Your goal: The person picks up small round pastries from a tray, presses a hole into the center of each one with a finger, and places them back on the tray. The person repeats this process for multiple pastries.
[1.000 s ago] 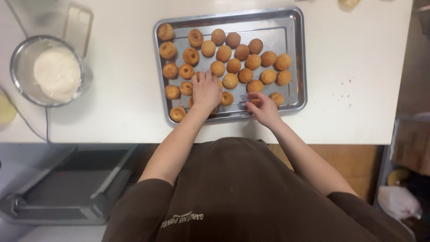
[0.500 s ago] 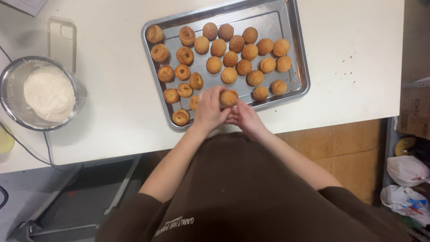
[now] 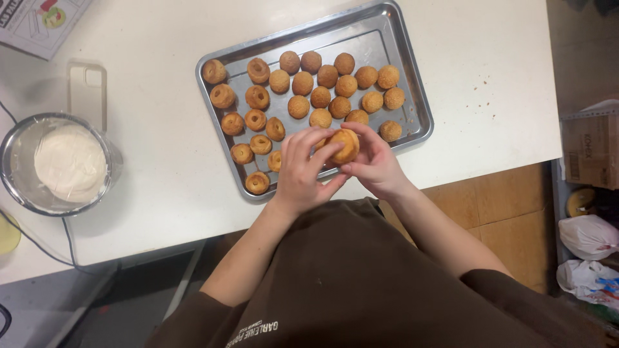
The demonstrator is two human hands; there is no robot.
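A round golden-brown pastry puff point(image 3: 343, 145) sits pinched between both hands, lifted just above the near edge of the tray. The left hand point(image 3: 303, 171) curls its fingers point(image 3: 309, 143) over the puff's left side, and the right hand point(image 3: 374, 164) clasps it from the right and underneath, thumb and fingertips closed on the crust; both hands are grasping this one puff and nothing else. Just beyond the fingertips lies the rectangular shiny steel baking tray point(image 3: 412, 96), loaded with more small puffs. Those to the left of the fingers point(image 3: 256, 96) show a round hole or hollow in the top, while those beyond and to the right of them point(image 3: 345, 86) look whole and domed, so by the look of it roughly a third of the batch is opened and the larger part remains untouched. Well to the left of the left hand, a round metal bowl point(image 3: 13, 151) holds a pale cream-coloured mass point(image 3: 69, 162) under clear film. Beyond the bowl, a white phone point(image 3: 86, 90) lies flat on the white tabletop point(image 3: 490, 64).
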